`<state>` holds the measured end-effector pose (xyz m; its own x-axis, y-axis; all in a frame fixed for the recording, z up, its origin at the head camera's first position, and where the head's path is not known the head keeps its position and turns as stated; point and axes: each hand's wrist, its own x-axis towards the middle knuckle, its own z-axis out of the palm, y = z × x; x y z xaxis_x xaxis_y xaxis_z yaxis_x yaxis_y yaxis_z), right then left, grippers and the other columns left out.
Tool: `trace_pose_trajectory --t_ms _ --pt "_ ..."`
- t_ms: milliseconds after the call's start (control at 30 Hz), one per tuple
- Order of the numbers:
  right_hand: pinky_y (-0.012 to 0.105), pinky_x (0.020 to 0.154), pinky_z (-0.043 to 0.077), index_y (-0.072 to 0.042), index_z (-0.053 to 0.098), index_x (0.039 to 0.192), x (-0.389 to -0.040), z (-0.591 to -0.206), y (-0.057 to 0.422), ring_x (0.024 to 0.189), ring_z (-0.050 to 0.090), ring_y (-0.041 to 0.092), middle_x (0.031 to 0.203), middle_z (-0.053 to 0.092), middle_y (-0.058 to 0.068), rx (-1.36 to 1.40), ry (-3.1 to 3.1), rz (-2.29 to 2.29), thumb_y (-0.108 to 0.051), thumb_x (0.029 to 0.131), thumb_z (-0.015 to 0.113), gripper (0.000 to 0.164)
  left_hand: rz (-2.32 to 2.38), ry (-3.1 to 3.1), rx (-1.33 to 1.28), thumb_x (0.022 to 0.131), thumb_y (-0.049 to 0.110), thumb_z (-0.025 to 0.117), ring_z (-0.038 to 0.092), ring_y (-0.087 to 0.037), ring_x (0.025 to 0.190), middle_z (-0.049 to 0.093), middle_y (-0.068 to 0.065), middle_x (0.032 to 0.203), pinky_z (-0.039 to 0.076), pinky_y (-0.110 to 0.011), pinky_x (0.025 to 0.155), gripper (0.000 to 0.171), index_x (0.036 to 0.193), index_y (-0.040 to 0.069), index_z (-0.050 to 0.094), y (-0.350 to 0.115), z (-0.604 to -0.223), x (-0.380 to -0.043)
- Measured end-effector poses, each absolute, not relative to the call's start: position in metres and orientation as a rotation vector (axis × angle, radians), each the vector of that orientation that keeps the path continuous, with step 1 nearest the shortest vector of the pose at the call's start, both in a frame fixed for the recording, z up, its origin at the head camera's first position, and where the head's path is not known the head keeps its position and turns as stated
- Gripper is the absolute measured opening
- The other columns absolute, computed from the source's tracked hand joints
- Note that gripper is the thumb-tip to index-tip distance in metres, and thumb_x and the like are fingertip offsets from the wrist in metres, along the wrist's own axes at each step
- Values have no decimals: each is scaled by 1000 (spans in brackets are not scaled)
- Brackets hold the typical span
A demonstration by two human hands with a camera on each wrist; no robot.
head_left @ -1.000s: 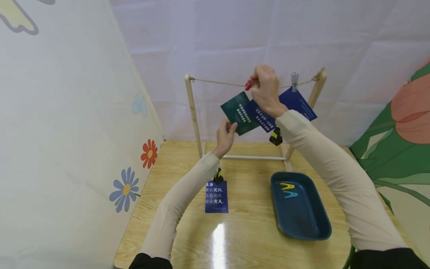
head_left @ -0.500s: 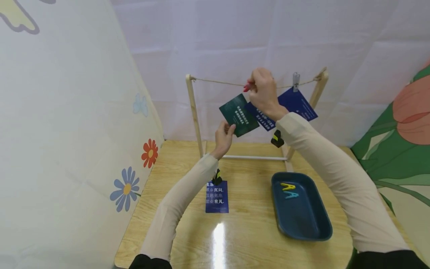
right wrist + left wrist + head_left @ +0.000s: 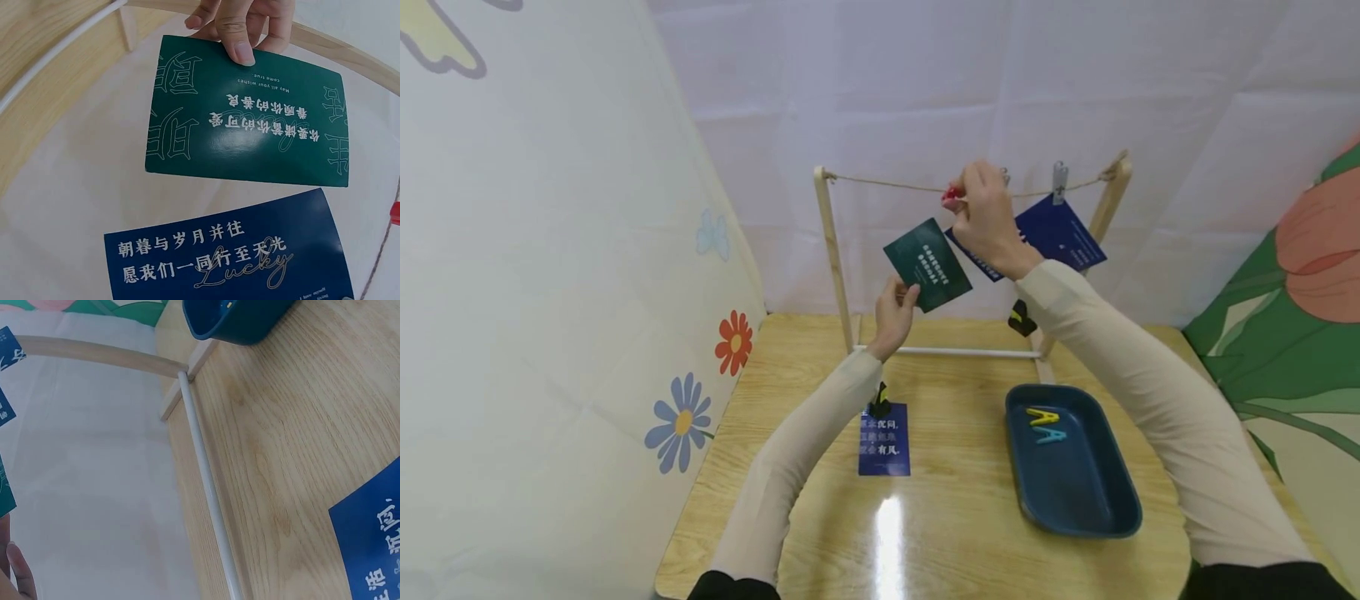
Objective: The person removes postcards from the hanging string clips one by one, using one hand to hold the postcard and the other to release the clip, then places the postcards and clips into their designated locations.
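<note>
My left hand (image 3: 895, 318) pinches a green printed card (image 3: 928, 265) at its lower left edge, thumb on the printed face in the right wrist view. The card is tilted, below the cord (image 3: 887, 182). At the cord, my right hand (image 3: 988, 212) pinches a red clothespin (image 3: 952, 193); whether it grips the cord is unclear. Partly hidden behind that hand, a blue card (image 3: 228, 250) hangs apart from the green one. Farther right, a grey clothespin (image 3: 1059, 183) holds another blue card (image 3: 1060, 235) on the cord.
A wooden frame (image 3: 833, 262) carries the cord, with a white rod (image 3: 962, 352) low across it. On the table, a dark blue tray (image 3: 1075, 527) holds a yellow clothespin (image 3: 1042, 417) and a light blue clothespin (image 3: 1048, 436). Another blue card (image 3: 883, 454) lies at left.
My left hand has drawn the green card down and slightly left, so it no longer overlaps the blue card. The right hand has dropped a little, keeping the red clothespin near the cord.
</note>
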<state>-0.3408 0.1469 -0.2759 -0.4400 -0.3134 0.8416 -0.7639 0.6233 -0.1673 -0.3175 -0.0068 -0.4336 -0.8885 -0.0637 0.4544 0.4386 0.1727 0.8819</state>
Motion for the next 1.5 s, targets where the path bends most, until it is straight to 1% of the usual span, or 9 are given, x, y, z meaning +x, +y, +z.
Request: trace_pose_trajectory --t_ms 233,467,733,933,1067,1200,1367,1400,1500 --pt "44 72 40 8 47 86 -339 -281 145 87 49 40 90 49 23 844 -2066 688 15 85 58 14 -1770 -2067 -308 99 2 58 64 -35 80 62 -22 90 55 -28 70 10 103 -8 56 -12 -440 -319" --pt "43 69 41 7 47 87 -337 -287 145 83 50 38 91 48 22 884 -2034 675 16 83 58 15 -1759 -2079 -325 100 2 57 64 -32 82 63 -21 93 56 -29 73 10 103 -7 55 -20 -446 -316" --pt "46 64 45 4 46 87 -334 -298 149 86 52 39 91 49 22 919 -2006 655 18 76 54 19 -1736 -2092 -307 99 0 58 64 -33 80 62 -21 90 55 -30 71 6 100 -5 56 -23 -455 -315" --pt "51 70 46 5 50 87 -332 -306 152 83 52 41 91 52 22 942 -1967 647 15 76 60 18 -1751 -2107 -346 100 1 56 65 -35 81 63 -22 92 55 -31 72 9 103 -8 56 -27 -463 -312" --pt "52 71 44 5 50 86 -331 -311 155 83 52 43 92 53 24 955 -1961 639 16 72 56 19 -1749 -2117 -352 100 1 56 65 -35 80 63 -22 92 54 -32 72 10 104 -8 56 -30 -467 -309" --pt "53 72 44 5 50 87 -329 -317 159 81 51 43 91 52 23 981 -1972 617 13 77 57 15 -1756 -2155 -325 100 3 56 63 -31 83 62 -20 94 53 -32 73 12 106 -7 57 -32 -471 -307" --pt "52 70 41 5 53 88 -327 -325 161 75 47 41 86 48 21 1019 -1967 573 11 79 62 14 -1761 -2227 -275 102 8 56 63 -26 86 62 -16 98 53 -32 78 14 110 -4 57 -36 -476 -306" --pt "52 69 41 6 53 89 -327 -326 161 74 47 40 86 48 21 1022 -1965 570 11 78 63 15 -1759 -2233 -271 102 8 56 63 -26 87 62 -16 99 53 -33 78 14 110 -4 57 -36 -477 -306" --pt "51 69 40 6 54 88 -324 -329 161 72 46 38 85 48 20 1033 -1977 552 8 82 66 14 -1743 -2246 -261 101 8 56 62 -27 88 62 -16 99 53 -35 80 15 110 -4 58 -38 -480 -304"
